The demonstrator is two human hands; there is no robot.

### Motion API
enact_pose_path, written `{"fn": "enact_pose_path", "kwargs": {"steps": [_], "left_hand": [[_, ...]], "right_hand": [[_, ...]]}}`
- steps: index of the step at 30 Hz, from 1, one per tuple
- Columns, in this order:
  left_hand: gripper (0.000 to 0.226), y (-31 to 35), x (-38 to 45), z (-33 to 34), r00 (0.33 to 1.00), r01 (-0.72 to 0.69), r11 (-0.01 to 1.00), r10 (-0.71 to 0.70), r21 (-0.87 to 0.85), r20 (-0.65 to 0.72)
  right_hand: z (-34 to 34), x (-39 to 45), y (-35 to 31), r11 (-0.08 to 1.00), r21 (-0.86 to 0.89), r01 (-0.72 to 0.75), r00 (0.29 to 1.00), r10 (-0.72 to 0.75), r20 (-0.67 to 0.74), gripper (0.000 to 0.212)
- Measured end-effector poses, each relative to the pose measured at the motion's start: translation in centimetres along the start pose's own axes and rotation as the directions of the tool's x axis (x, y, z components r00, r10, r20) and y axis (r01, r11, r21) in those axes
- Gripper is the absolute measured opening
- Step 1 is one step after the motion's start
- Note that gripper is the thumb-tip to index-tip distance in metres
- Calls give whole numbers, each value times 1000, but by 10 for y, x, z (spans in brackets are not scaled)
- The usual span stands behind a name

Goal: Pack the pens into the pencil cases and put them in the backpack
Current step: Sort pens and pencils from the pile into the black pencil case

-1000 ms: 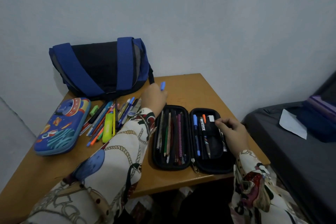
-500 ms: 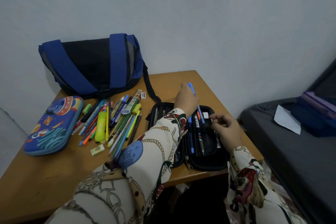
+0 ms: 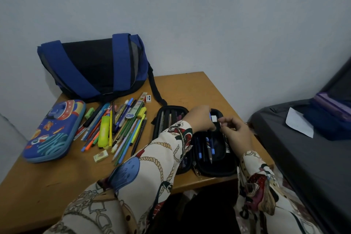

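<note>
My left hand grips a blue pen over the open black case; my right hand, fingers curled, pinches inside it.

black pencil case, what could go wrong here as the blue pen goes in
1. The black pencil case lies open near the table's front edge; a push from either hand might slide it off.
2. The left hand holds the blue pen crowded against the right hand, so the grip could slip.
3. The left sleeve lies close to the loose pens and may sweep them.
</note>
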State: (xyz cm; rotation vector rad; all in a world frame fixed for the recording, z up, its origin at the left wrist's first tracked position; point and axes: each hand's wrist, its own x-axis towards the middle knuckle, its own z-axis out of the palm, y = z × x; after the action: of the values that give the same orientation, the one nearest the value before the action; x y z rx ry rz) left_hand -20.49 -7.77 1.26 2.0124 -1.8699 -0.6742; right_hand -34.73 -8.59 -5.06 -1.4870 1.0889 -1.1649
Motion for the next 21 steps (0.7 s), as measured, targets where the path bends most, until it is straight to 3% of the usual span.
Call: {"fn": "enact_pose_path", "kwargs": {"steps": [3, 7, 9, 21], "left_hand": [[42, -8, -7, -2, 999, -52, 997, 52, -51, -3], [85, -28, -28, -4, 991, -125, 989, 120, 80, 59], [93, -38, -35, -1, 988, -129, 986, 119, 104, 94], [99, -45, -20, 4, 997, -27, 996, 34, -88, 72]], "right_hand": [[0, 1, 0, 1000, -9, -2, 1000, 2, -3, 30], [0, 0, -2, 1000, 12, -2, 1000, 2, -3, 30], [0, 0, -2, 1000, -3, -6, 1000, 6, 12, 30], [2, 4, -3, 970, -237, 53, 985, -12, 172, 28]]}}
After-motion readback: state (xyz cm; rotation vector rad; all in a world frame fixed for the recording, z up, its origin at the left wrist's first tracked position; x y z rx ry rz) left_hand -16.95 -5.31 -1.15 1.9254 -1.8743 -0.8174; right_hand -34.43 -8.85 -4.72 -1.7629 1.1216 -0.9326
